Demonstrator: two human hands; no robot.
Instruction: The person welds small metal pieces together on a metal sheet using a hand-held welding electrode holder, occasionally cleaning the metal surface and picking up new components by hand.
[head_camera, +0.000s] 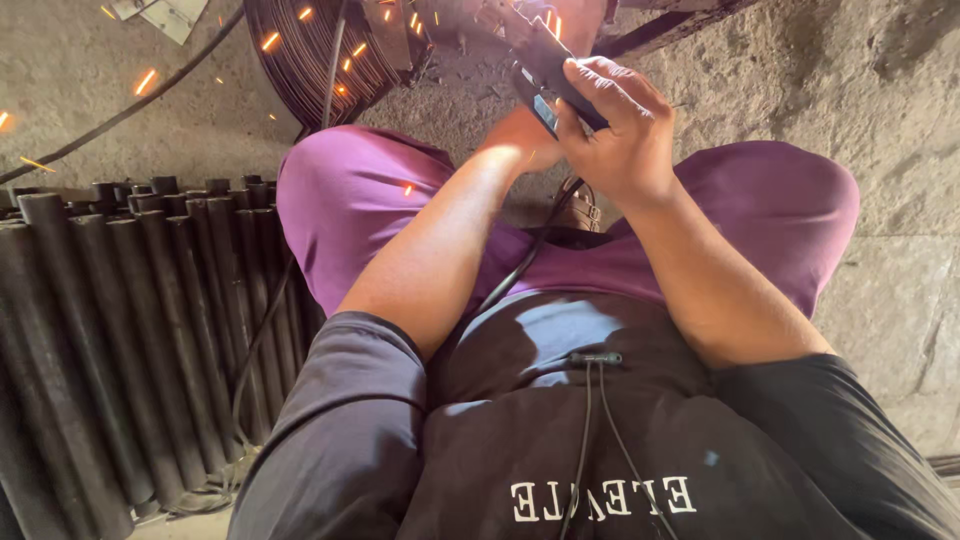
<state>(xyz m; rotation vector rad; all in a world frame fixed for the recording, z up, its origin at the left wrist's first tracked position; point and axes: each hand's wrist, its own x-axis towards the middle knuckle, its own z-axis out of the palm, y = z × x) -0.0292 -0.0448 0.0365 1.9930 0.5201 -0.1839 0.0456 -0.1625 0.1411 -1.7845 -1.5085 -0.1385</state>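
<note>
A stack of dark metal pipes (120, 340) lies at 9 o'clock on the concrete floor (900, 200), their ends lined up near the person's left knee. A thin black cable (110, 118) crosses the floor at 10 o'clock. Orange sparks (270, 40) scatter from 10 to 12 o'clock, over a dark ribbed coil of wire (300, 55) at 11 o'clock.

The person is seated, with purple trousers (350, 210) covering both knees, and a black shirt at 6 o'clock. The left hand (525, 135) reaches forward toward 12 o'clock and sits under the rear of the black power tool (545, 65); its fingers are hidden behind the tool and the right hand, so its grip cannot be determined. The right hand (620, 130), just right of 12 o'clock, is closed firmly around the tool body, fingers (600, 85) wrapped over the top.

The power tool is located at 12 o'clock, above and between the knees, its front end pointing at the spark source. Its cord (520, 265) runs down toward 6 o'clock between the forearms.
</note>
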